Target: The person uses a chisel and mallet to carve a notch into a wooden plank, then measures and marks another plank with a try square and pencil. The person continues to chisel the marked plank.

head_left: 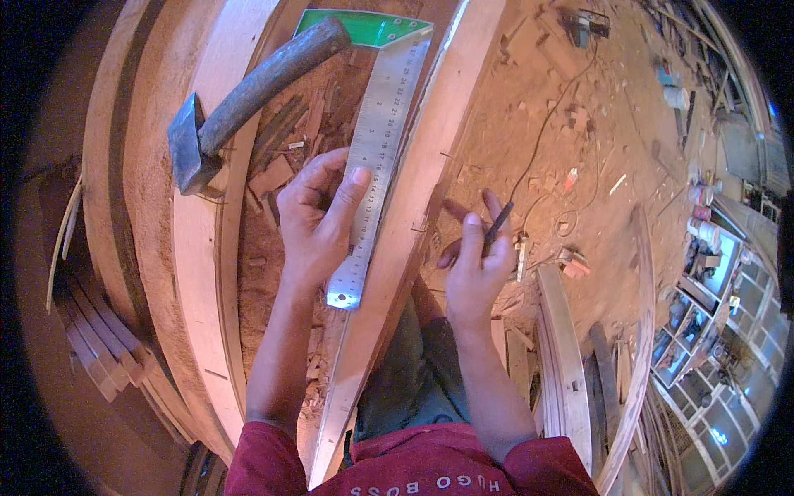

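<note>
My left hand (318, 217) pinches the steel blade of a try square (382, 124), thumb on top of the marked face. The square's green stock (364, 30) is at the far end, and its blade lies along the left side of a long wooden beam (430, 178) in front of me. Dark pencil marks show on that beam. To the right of the beam, my right hand (480, 269) is closed on a short dark pencil (499, 221), held off the wood. A hammer (273, 87) with a worn wooden handle rests across the left beam (217, 248), its metal head toward me.
More curved-looking timbers (153, 207) run along the left, with stacked strips (103, 339) beside them. Wood scraps and a thin cord (546, 116) lie on the dirt floor to the right. Boards (566, 364) stand near my right arm; a shelf (699, 289) with items is farther right.
</note>
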A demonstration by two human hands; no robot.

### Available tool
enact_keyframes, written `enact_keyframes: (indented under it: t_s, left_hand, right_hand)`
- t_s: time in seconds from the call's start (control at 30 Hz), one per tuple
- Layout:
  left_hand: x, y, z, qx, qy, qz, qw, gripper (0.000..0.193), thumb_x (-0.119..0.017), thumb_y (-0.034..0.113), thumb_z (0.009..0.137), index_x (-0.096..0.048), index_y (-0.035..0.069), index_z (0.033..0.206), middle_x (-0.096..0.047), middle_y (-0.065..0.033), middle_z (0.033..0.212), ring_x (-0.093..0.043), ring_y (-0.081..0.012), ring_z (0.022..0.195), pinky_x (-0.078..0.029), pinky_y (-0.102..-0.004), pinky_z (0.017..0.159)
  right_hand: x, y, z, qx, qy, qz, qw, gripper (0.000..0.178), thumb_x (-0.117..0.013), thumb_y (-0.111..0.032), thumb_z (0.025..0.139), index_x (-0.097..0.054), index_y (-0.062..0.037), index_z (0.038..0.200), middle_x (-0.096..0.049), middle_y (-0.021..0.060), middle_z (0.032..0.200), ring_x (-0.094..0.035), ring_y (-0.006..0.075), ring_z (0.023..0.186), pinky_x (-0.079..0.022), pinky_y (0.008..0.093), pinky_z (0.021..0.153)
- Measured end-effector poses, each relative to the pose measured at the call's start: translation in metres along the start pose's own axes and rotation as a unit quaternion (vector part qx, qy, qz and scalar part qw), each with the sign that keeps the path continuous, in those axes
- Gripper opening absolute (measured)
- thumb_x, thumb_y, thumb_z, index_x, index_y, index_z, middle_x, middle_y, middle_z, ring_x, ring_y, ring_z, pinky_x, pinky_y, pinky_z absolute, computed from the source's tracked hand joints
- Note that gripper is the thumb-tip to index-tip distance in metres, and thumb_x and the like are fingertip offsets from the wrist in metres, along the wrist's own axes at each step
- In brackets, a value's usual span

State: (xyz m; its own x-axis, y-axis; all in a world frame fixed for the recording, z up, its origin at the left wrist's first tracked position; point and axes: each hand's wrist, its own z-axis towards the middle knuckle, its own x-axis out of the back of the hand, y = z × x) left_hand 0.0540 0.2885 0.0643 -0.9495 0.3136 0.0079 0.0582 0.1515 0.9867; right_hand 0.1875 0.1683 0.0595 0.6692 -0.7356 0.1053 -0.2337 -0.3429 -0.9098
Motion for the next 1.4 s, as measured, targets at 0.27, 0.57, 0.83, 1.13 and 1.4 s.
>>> enact_keyframes:
  t_s: [0.27, 0.57, 0.83, 1.13, 1.4]
  left_hand:
    - [-0.019, 0.008, 0.006, 0.009, -0.005, 0.014, 1.0, 0.023, -0.069, 0.01, 0.096, -0.069, -0.005, 0.113, -0.072, -0.0057, 0.101, -0.063, -0.0078, 0.09, -0.05, -0.0244, 0.081]
    - [-0.036, 0.009, 0.015, -0.052, -0.002, 0.127, 0.991, 0.031, -0.079, 0.02, 0.09, -0.072, -0.003, 0.11, -0.072, -0.0056, 0.088, -0.059, -0.0071, 0.073, -0.049, -0.0255, 0.067]
    - [-0.037, 0.001, 0.015, -0.075, 0.015, 0.179, 0.981, 0.035, -0.08, 0.021, 0.088, -0.073, -0.002, 0.113, -0.072, -0.0096, 0.085, -0.061, -0.0081, 0.072, -0.05, -0.0262, 0.068]
    - [-0.04, 0.009, 0.014, -0.058, 0.004, 0.159, 0.986, 0.034, -0.078, 0.02, 0.089, -0.072, -0.003, 0.114, -0.076, -0.0141, 0.095, -0.068, -0.012, 0.086, -0.054, -0.0294, 0.079]
    - [-0.039, 0.005, 0.015, -0.046, -0.009, 0.16, 0.986, 0.034, -0.075, 0.017, 0.093, -0.071, -0.004, 0.119, -0.076, -0.0082, 0.102, -0.066, -0.0096, 0.09, -0.052, -0.0267, 0.083]
  right_hand:
    - [-0.008, 0.001, -0.001, 0.123, 0.05, -0.116, 0.984, 0.048, -0.069, -0.02, 0.096, -0.053, 0.0054, 0.134, -0.062, 0.0177, 0.126, -0.058, 0.0265, 0.12, -0.045, 0.0409, 0.103]
    - [0.014, 0.006, -0.043, 0.149, -0.077, -0.161, 0.973, 0.034, -0.08, -0.017, 0.084, -0.067, -0.0013, 0.111, -0.065, 0.014, 0.099, -0.065, 0.0292, 0.091, -0.053, 0.0363, 0.082]
    - [0.009, 0.009, -0.049, 0.277, -0.11, -0.207, 0.932, 0.054, -0.092, -0.017, 0.069, -0.067, -0.0008, 0.113, -0.06, 0.0131, 0.097, -0.06, 0.0264, 0.086, -0.052, 0.0353, 0.073]
    - [0.014, 0.005, -0.052, 0.266, -0.149, -0.268, 0.914, 0.064, -0.093, -0.017, 0.065, -0.068, -0.0032, 0.122, -0.058, 0.0143, 0.103, -0.061, 0.028, 0.09, -0.054, 0.0363, 0.073]
    - [0.015, 0.008, -0.048, 0.321, -0.14, -0.293, 0.89, 0.068, -0.091, -0.028, 0.067, -0.067, -0.0142, 0.129, -0.056, 0.0108, 0.104, -0.064, 0.0258, 0.082, -0.057, 0.0364, 0.065]
